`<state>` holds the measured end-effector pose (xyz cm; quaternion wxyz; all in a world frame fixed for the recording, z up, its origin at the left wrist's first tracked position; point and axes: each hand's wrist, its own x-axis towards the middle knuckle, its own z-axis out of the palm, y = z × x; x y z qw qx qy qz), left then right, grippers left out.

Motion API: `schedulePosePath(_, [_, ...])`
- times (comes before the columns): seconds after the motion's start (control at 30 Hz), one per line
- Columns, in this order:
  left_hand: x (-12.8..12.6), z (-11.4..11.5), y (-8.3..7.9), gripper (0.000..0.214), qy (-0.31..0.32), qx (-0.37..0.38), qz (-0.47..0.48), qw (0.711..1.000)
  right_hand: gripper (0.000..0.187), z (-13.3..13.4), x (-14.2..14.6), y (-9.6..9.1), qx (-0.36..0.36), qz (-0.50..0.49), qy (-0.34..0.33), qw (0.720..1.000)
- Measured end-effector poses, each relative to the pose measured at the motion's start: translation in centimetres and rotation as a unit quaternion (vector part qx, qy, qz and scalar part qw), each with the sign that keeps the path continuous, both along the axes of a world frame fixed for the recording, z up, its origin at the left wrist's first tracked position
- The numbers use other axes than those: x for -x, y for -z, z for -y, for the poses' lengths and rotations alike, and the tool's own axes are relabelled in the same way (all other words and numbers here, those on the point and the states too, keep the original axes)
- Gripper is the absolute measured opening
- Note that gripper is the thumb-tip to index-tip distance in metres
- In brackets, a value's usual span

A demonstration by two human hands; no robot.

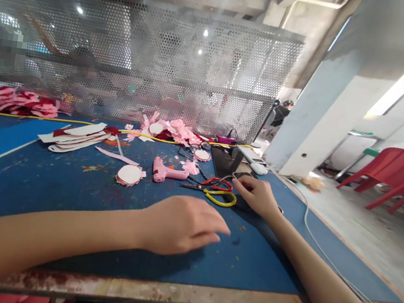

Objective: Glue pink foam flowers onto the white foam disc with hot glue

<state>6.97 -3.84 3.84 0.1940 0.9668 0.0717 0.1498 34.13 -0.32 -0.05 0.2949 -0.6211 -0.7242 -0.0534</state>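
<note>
My left hand [187, 227] hovers over the front of the blue mat [71, 248], fingers stretched to the right and slightly blurred, nothing in them. Farther right, my right hand [258, 195] pinches a thin grey cord [234, 174]; where the cord leads is partly hidden. Just left of that hand lie scissors with one red and one yellow handle loop [220, 198], blades pointing left. Beyond them a pink glue gun [169, 172] rests on its side. A round white disc with a pink-red edge [129, 175] lies to the left of the glue gun.
Stacked white felt-like pieces [76, 138] lie at left, with pink strips [178, 130] along the back. A perforated metal screen [183, 68] stands behind. At right are a black mesh tray [226, 160], a white adapter-like object [258, 168] and a grey cable [306, 214] along the edge.
</note>
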Motion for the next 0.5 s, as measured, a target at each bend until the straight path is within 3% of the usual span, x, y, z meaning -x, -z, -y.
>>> schedulePosePath(0.07, [0.4,-1.4,1.4,0.057,-0.104,-0.026,-0.024,0.994,0.037,0.0,0.3,0.0,0.004,0.006,-0.01,1.0])
schedulePosePath(0.13, [0.0,-2.4,3.1,0.08,-0.135,-0.036,-0.092,0.986,0.037,0.0,0.4,-0.1,0.003,0.01,-0.009,1.0])
schedulePosePath(0.23, [-1.4,-2.6,4.9,0.088,-0.093,-0.048,-0.136,0.985,0.037,0.0,0.3,-0.2,-0.007,0.011,0.007,1.0])
schedulePosePath(0.33, [-3.2,-1.1,5.1,0.089,-0.031,-0.056,-0.129,0.99,0.037,-0.1,0.2,-0.3,-0.008,0.012,0.013,1.0])
schedulePosePath(0.47, [-6.1,3.0,4.5,0.09,0.116,-0.089,-0.086,0.985,0.038,-0.1,0.2,-0.5,-0.007,0.016,0.006,1.0])
schedulePosePath(0.5, [-6.8,4.0,4.3,0.074,0.176,-0.109,-0.083,0.975,0.038,0.0,0.0,-0.5,-0.008,0.016,0.005,1.0])
